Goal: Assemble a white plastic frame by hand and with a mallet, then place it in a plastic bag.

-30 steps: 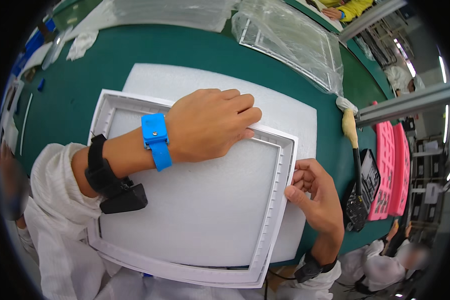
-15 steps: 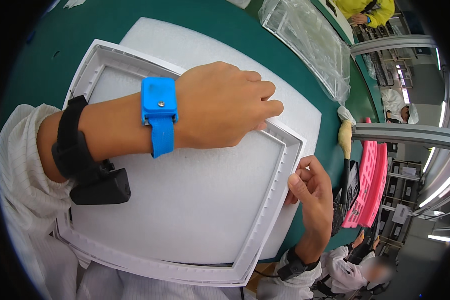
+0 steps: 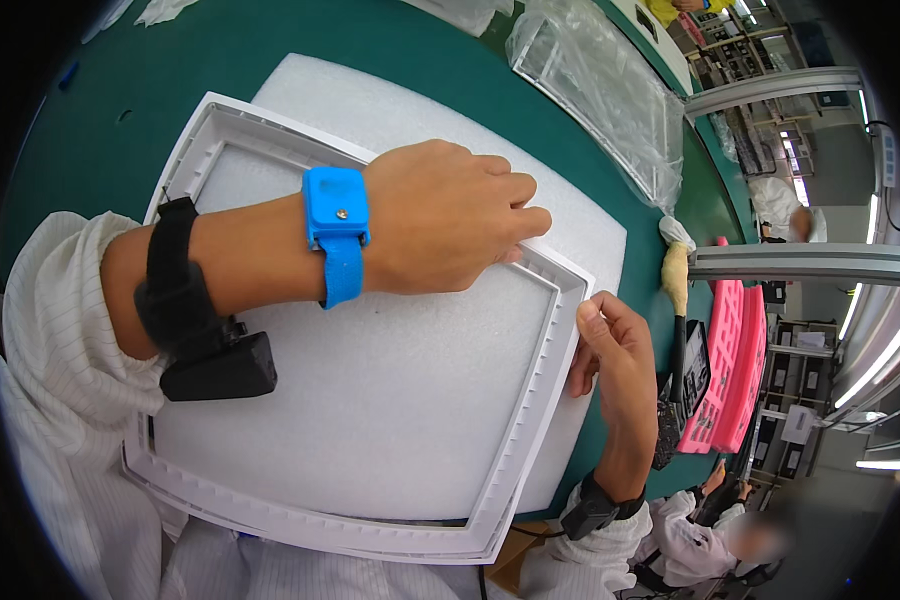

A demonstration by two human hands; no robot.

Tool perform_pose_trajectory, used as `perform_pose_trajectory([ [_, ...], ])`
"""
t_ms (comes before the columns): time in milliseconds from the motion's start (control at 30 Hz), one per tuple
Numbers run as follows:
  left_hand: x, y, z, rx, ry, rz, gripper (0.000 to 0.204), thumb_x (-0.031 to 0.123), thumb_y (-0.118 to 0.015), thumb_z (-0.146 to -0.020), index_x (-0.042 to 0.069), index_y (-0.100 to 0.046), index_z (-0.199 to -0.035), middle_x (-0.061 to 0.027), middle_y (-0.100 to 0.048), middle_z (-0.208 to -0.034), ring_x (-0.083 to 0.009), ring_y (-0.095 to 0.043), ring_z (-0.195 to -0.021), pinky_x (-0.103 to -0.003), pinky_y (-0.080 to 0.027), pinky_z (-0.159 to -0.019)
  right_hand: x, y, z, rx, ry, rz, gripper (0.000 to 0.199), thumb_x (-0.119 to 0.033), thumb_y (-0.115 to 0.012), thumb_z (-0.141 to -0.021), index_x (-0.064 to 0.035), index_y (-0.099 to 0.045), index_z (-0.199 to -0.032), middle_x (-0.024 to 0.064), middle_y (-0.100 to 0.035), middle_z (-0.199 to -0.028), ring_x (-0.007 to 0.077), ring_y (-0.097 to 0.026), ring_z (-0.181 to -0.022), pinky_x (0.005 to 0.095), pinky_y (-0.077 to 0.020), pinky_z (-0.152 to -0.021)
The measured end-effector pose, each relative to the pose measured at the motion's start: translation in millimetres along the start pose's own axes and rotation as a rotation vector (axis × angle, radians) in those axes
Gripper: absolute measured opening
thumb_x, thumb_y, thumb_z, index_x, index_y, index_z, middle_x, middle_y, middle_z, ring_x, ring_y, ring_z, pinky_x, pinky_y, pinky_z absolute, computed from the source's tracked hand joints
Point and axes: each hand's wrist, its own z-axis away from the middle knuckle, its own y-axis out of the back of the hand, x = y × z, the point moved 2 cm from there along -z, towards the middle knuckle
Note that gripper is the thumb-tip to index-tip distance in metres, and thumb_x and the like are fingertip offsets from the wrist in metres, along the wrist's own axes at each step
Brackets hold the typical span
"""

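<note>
A white rectangular plastic frame (image 3: 500, 495) lies on a sheet of white foam (image 3: 370, 400). Small ribs run along its inner edges, and its near side reaches my clothing. My left arm, with a blue wrist strap (image 3: 336, 205) and a black device (image 3: 220, 370) strapped on, crosses over the frame. My left hand (image 3: 450, 215) is closed at the far rail, its curled fingertips against the frame near the far right corner; the palm side is hidden. My right hand (image 3: 618, 350) pinches the right rail just below that corner, thumb on the outer edge, other fingers partly behind it.
Green table matting (image 3: 210, 60) surrounds the foam. Behind lies another frame in clear plastic wrap (image 3: 600, 95). To the right are a brush-like tool (image 3: 676, 280), pink plastic parts (image 3: 730, 370) and a metal rail (image 3: 800, 262). A co-worker (image 3: 700, 540) sits at lower right.
My right hand has slid up the right rail toward the far corner, its thumb now higher on the edge. My left hand stays at the far rail. The whole view has shifted slightly.
</note>
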Motion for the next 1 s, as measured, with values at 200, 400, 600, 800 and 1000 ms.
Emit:
perform_pose_trajectory([
  [200, 4.2, 6.6, 1.4, 0.012, -0.026, 0.012, 0.03, 0.016, -0.066, -0.091, 0.021, -0.067, -0.12, -0.0039, -0.062, -0.094, -0.0219, -0.063, -0.089, -0.035, -0.052, -0.075, -9.8, 1.6, -1.7, -0.005, -0.024, 0.0, 0.026, -0.026, -0.062, -0.1, -0.0018, -0.057, -0.093, 0.0041, -0.06, -0.062, 0.0092, -0.052, -0.038, 0.0223, -0.0335, -0.035],
  [400, 2.5, -0.6, 2.7, 0.03, -0.115, -0.1, 0.059, 0.004, -0.06, -0.085, 0.032, -0.061, -0.137, -0.002, -0.063, -0.097, -0.0191, -0.062, -0.09, -0.033, -0.051, -0.076, -7.0, -0.4, -22.5, 0.139, 0.138, -0.034, 0.02, -0.019, -0.066, -0.097, -0.0006, -0.059, -0.097, 0.0013, -0.059, -0.069, 0.0079, -0.052, -0.041, 0.0216, -0.0333, -0.035],
  [600, 3.9, 2.9, 2.9, -0.001, -0.164, -0.179, 0.064, 0.003, -0.06, -0.084, 0.035, -0.06, -0.138, -0.0024, -0.062, -0.098, -0.0194, -0.061, -0.09, -0.033, -0.051, -0.076, -11.5, -1.6, -27.7, 0.074, 0.133, -0.065, 0.02, -0.02, -0.065, -0.097, -0.001, -0.059, -0.092, 0.0001, -0.056, -0.068, 0.0067, -0.052, -0.041, 0.0207, -0.0341, -0.036],
  [800, 7.0, 2.6, -2.9, 0.018, -0.164, -0.132, 0.065, 0.001, -0.062, -0.082, 0.035, -0.061, -0.137, -0.004, -0.06, -0.097, -0.0203, -0.061, -0.09, -0.034, -0.051, -0.076, -12.0, 6.1, -27.2, 0.051, 0.112, -0.022, 0.022, -0.022, -0.066, -0.098, -0.0022, -0.059, -0.091, -0.0001, -0.056, -0.066, 0.0062, -0.051, -0.041, 0.0204, -0.0344, -0.036],
  [1000, 3.3, 2.0, -2.5, -0.036, -0.145, -0.091, 0.07, -0.002, -0.067, -0.077, 0.034, -0.062, -0.137, -0.0044, -0.06, -0.099, -0.0228, -0.061, -0.09, -0.036, -0.053, -0.077, -8.2, -0.4, -26.7, 0.053, 0.178, -0.024, 0.024, -0.024, -0.066, -0.098, -0.0007, -0.059, -0.095, 0.0011, -0.058, -0.073, 0.0048, -0.053, -0.046, 0.0198, -0.0376, -0.04],
])
